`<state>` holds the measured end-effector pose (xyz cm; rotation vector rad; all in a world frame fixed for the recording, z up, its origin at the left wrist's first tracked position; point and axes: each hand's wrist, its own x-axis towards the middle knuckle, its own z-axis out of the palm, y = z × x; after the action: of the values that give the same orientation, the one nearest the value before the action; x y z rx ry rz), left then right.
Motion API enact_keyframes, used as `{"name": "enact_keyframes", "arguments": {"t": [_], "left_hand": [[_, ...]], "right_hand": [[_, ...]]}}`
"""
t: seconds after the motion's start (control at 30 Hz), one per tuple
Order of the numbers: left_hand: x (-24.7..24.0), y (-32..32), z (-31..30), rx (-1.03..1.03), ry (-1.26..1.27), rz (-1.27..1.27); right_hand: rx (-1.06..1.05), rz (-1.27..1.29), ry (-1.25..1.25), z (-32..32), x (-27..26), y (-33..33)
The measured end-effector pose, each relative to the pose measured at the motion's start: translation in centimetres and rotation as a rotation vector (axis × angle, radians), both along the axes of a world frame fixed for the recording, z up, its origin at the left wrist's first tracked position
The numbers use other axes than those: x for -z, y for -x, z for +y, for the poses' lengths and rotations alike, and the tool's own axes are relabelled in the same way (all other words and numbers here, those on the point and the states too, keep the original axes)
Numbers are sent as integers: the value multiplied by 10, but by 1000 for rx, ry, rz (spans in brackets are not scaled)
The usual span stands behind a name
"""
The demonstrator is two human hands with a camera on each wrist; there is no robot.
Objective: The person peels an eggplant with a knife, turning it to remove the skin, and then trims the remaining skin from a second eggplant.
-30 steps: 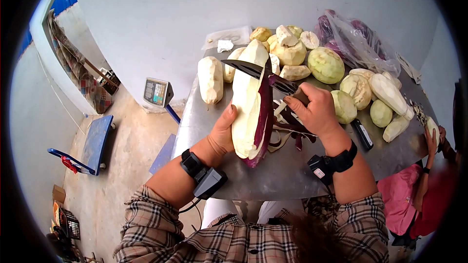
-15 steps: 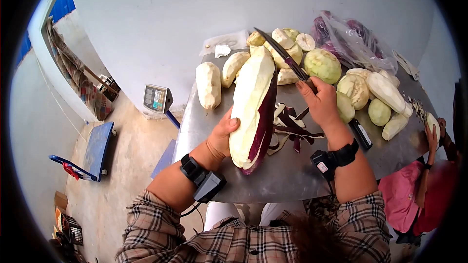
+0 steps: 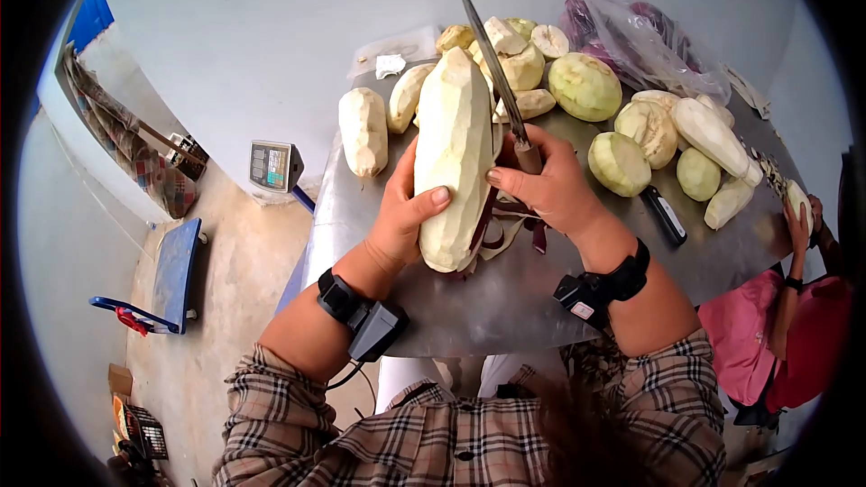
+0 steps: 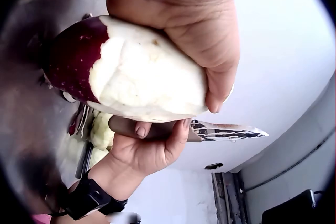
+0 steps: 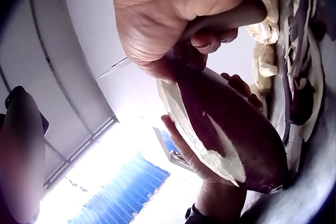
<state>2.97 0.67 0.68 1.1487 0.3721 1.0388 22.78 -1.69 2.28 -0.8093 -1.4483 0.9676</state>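
My left hand [image 3: 401, 207] grips a large eggplant [image 3: 448, 158] from its left side, thumb across the pale, peeled face. Purple skin [image 4: 76, 58] still covers one end in the left wrist view, and much of the far side in the right wrist view. My right hand [image 3: 564, 185] holds a knife [image 3: 496, 68] by its brown handle [image 5: 231, 16], the blade pointing up and away. The right thumb lies right at the eggplant's edge. Dark strips of peel [image 3: 539, 236] lie on the metal table [image 3: 505, 311] beneath.
Peeled eggplants [image 3: 363, 131] and rounder pale ones [image 3: 586, 86] crowd the table's back and right. A plastic bag [image 3: 645, 41] of purple eggplants stands behind them. A black-handled tool [image 3: 665, 215] lies at right, near another person's hands [image 3: 798, 221]. A scale display [image 3: 273, 165] stands left.
The knife has swung from across the eggplant to upright beside it. The eggplant has turned, so its purple strip has mostly left the head view. The right hand has come close against its side.
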Motion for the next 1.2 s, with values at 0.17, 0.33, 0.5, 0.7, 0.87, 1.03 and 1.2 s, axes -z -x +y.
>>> {"name": "enact_keyframes", "arguments": {"t": [0.17,0.33,0.5,0.7,0.87,1.03,1.2], "left_hand": [[2,0,1,-13,-3,-13],[17,9,18,-47,111,-115],[14,17,31,-91,290,-265],[14,16,37,-75,368,-393],[13,17,44,-131,446,-446],[18,24,50,53,514,-626],[14,23,44,80,448,-624]], "right_hand": [[35,-32,9,-1,-1,-2],[102,-147,53,8,-4,-17],[256,-446,-38,16,0,-27],[194,-545,-99,5,-8,-18],[43,-718,-204,-3,-10,-6],[22,-897,-342,-12,-5,7],[10,-908,-325,-14,-3,13]]}}
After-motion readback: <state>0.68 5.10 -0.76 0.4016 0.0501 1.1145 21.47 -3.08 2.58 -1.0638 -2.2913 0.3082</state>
